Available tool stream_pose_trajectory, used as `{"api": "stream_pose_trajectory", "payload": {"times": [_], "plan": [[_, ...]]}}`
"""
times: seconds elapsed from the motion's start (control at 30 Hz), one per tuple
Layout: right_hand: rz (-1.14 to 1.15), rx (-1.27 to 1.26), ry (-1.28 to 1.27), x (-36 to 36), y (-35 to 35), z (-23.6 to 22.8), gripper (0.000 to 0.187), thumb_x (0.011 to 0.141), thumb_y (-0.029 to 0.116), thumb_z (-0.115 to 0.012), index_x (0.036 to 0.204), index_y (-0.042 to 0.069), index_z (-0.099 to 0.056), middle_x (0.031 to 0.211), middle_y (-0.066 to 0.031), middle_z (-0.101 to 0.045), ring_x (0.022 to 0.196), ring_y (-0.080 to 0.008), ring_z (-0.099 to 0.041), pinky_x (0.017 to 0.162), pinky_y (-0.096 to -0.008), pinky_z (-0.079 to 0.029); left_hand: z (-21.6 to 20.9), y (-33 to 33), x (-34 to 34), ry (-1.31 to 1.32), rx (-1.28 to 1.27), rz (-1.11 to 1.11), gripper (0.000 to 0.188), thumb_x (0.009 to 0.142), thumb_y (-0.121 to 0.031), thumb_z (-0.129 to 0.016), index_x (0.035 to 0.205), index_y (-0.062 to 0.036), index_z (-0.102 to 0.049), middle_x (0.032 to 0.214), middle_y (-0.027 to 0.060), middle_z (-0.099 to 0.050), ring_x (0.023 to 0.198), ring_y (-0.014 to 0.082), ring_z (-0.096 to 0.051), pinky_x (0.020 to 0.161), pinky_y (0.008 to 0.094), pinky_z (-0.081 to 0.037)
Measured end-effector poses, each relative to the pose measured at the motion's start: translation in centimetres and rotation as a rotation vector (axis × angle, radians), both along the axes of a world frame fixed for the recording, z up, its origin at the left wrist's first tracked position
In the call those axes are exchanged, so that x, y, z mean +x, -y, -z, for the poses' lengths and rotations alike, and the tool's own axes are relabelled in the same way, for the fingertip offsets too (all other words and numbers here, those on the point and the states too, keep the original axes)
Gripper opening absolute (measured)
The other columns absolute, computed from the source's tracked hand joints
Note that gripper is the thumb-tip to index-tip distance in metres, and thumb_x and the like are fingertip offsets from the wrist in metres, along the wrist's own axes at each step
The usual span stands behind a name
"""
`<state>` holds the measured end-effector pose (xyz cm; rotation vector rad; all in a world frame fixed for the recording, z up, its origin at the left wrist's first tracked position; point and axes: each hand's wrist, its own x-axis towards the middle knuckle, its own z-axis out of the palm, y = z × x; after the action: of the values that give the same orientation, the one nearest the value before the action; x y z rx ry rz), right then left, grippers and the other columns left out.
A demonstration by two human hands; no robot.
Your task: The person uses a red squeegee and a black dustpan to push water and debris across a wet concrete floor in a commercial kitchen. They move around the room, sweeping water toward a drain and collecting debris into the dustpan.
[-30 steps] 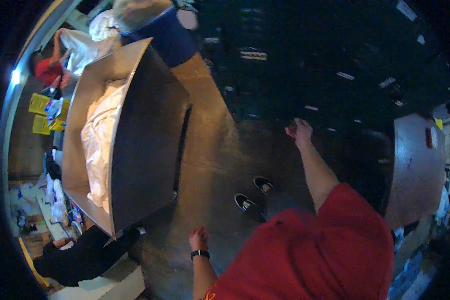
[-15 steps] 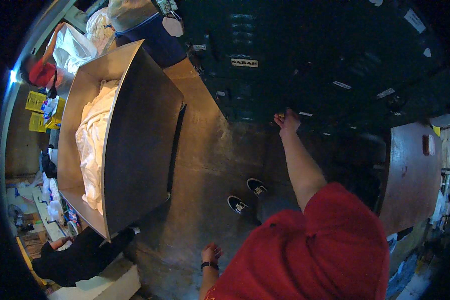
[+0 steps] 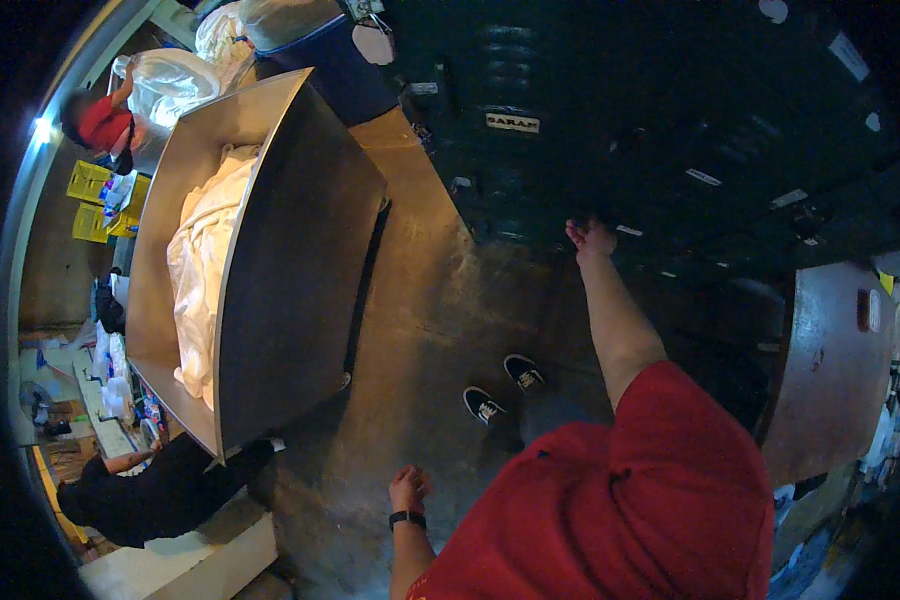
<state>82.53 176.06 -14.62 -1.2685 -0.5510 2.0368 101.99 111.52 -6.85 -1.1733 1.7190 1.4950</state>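
My right hand (image 3: 592, 238) reaches forward to the low part of a bank of dark green metal lockers (image 3: 570, 90). Its fingers are curled together at a locker door, beside a small white label (image 3: 628, 230); the dark surface hides what, if anything, they grip. Down by my left side hangs my left hand (image 3: 408, 488), with a dark band (image 3: 407, 518) round the wrist. Its fingers are loosely bent and somewhat apart, holding nothing that I can see.
On the left stands a large wheeled bin (image 3: 300, 270) with pale cloth (image 3: 210, 270) inside. Beyond it are a person in red (image 3: 105, 122) and a person in black (image 3: 170, 490). A brown panel (image 3: 830, 370) is at right. My shoes (image 3: 483, 404) rest on the floor (image 3: 410, 330).
The view has shifted slightly, so bin and lockers sit a little further right. My left hand has swung slightly leftward. The right hand stays at the lockers. The person in red has moved an arm.
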Motion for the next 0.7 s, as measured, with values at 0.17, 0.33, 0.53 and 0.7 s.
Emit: {"api": "stream_pose_trajectory", "payload": {"times": [0.17,0.33,0.53,0.7], "plan": [[-0.060,0.117,0.152,0.1,0.7,-1.5,0.016,0.093,0.014,-0.059,0.105,0.003,-0.060,0.078,-0.0160,-0.068,0.058,-0.0268,-0.067,0.051,-0.0393,-0.058,-0.5,-0.1,1.1,-0.003,0.014,-0.022,0.015,0.092,-0.011,-0.062,0.106,-0.0058,-0.062,0.087,0.0081,-0.064,0.067,0.0216,-0.062,0.053,0.0369,-0.051],[-0.062,0.084,0.254,-0.1,1.0,-2.8,0.016,0.095,0.015,-0.059,0.102,0.001,-0.059,0.076,-0.0164,-0.068,0.055,-0.0260,-0.067,0.047,-0.0369,-0.059,0.2,0.9,4.2,0.118,0.002,-0.111,0.013,0.089,-0.006,-0.061,0.102,-0.0071,-0.060,0.085,0.0068,-0.062,0.068,0.0214,-0.063,0.054,0.0378,-0.053],[-0.111,0.175,0.284,0.7,0.9,-2.9,0.020,0.097,0.019,-0.058,0.106,0.001,-0.056,0.074,-0.0180,-0.067,0.055,-0.0276,-0.069,0.045,-0.0366,-0.058,1.6,1.3,5.4,0.181,-0.011,-0.098,0.018,0.088,-0.004,-0.060,0.105,-0.0052,-0.059,0.088,0.0083,-0.062,0.071,0.0233,-0.064,0.056,0.0391,-0.055],[-0.227,0.193,0.274,1.2,0.1,-1.2,0.026,0.097,0.017,-0.056,0.119,0.005,-0.052,0.091,-0.0187,-0.069,0.069,-0.0290,-0.070,0.056,-0.0398,-0.060,1.9,-0.2,2.6,0.109,0.010,0.101,0.019,0.090,-0.010,-0.061,0.108,-0.0052,-0.059,0.088,0.0068,-0.063,0.070,0.0225,-0.063,0.058,0.0391,-0.055]]}}
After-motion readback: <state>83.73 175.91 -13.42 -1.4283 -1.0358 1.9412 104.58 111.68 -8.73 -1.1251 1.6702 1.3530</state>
